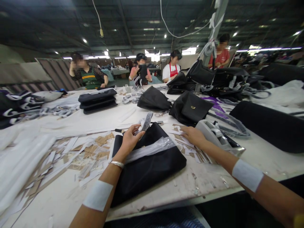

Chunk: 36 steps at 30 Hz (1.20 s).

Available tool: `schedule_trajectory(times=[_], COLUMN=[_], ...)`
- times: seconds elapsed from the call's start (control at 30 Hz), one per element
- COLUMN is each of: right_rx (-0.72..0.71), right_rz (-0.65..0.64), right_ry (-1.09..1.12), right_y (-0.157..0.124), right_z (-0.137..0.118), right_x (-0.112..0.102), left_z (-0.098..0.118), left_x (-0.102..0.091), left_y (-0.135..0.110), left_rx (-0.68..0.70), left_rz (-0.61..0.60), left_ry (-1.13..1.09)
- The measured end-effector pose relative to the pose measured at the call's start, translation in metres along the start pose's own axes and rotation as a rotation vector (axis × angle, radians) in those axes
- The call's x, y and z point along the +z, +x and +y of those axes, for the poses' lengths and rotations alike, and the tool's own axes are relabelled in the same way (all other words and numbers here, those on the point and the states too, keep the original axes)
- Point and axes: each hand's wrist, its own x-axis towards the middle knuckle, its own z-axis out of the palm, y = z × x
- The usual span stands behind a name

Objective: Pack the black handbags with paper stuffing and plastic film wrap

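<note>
A black bag (pixel 154 172) lies flat on the white table in front of me, with a strip of clear plastic (pixel 152 148) across it. Above the bag's far edge, my left hand (pixel 131 139) is closed on a plastic-wrapped strap (pixel 147 122). To the right, my right hand (pixel 193 136) reaches over a pile of paper and card strips (pixel 190 152), beside a grey tape dispenser (pixel 211 134). Its fingertips are at the strips; whether they grip one I cannot make out.
Black bags (pixel 190 107) lie beyond my hands, and a stack of folded bags (pixel 97 100) stands further left. Cardboard scraps (pixel 95 148) cover the table's left side. A large black piece (pixel 270 126) rests at right. Several co-workers, one in a red apron (pixel 173 71), are across the table.
</note>
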Motion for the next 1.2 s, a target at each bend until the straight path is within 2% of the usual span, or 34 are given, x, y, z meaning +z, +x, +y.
schedule_trajectory(times=[0.23, 0.43, 0.63, 0.7, 0.77, 0.87, 0.97, 1.07, 1.2], right_rx=[0.004, 0.092, 0.136, 0.140, 0.180, 0.218, 0.111, 0.007, -0.035], right_rz=[-0.040, 0.027, 0.085, 0.064, 0.047, 0.041, -0.064, -0.184, -0.166], right_ry=[0.053, 0.057, 0.143, 0.245, 0.451, 0.892, 1.210, 1.211, 1.019], right_y=[0.016, 0.017, 0.011, 0.011, 0.011, 0.010, 0.008, 0.009, 0.019], right_z=[0.007, 0.007, 0.000, -0.002, -0.007, -0.026, -0.058, -0.092, -0.122], right_x=[0.009, -0.004, -0.012, -0.013, -0.015, -0.025, -0.039, -0.051, -0.056], left_z=[-0.001, 0.007, 0.006, 0.005, 0.004, 0.004, 0.008, 0.014, 0.016], left_x=[-0.002, -0.002, -0.002, -0.002, -0.001, -0.002, -0.006, -0.013, -0.020], left_y=[-0.001, -0.002, -0.002, -0.002, -0.002, -0.001, -0.001, -0.001, -0.003], left_rx=[0.004, -0.018, -0.027, -0.024, -0.019, -0.046, -0.126, -0.150, -0.136], left_rz=[0.000, 0.000, 0.018, 0.021, 0.022, 0.025, -0.037, -0.115, -0.108], left_ry=[-0.017, -0.023, -0.067, -0.069, -0.080, -0.149, -0.334, -0.513, -0.554])
